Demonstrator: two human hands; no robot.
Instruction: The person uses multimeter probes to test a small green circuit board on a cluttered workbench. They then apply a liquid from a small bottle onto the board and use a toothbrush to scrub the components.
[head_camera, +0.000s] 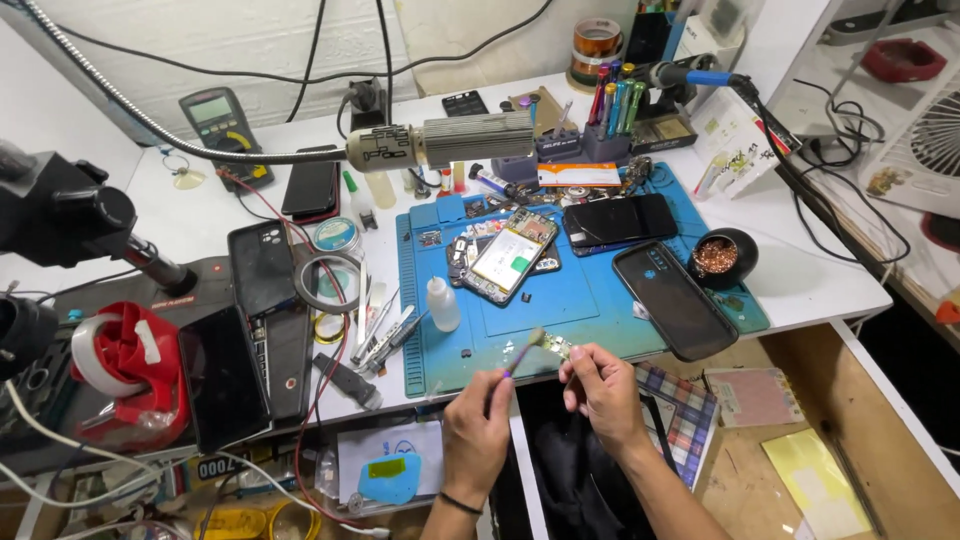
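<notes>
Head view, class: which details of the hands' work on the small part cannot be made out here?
- Small circuit board, head view: pinched in the right hand, its fingers cover part; components too small.
- Brush handle, head view: lower end hidden inside the left hand.
- Opened phone on the blue mat: inner parts too small.

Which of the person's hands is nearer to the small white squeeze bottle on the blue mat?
Left. The left hand with its brush sits just below the white squeeze bottle; the right hand is farther right.

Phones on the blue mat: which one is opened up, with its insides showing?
The middle one, tilted, left of the two dark closed phones; its pale inner parts and circuit board show, while theirs are plain black.
</notes>
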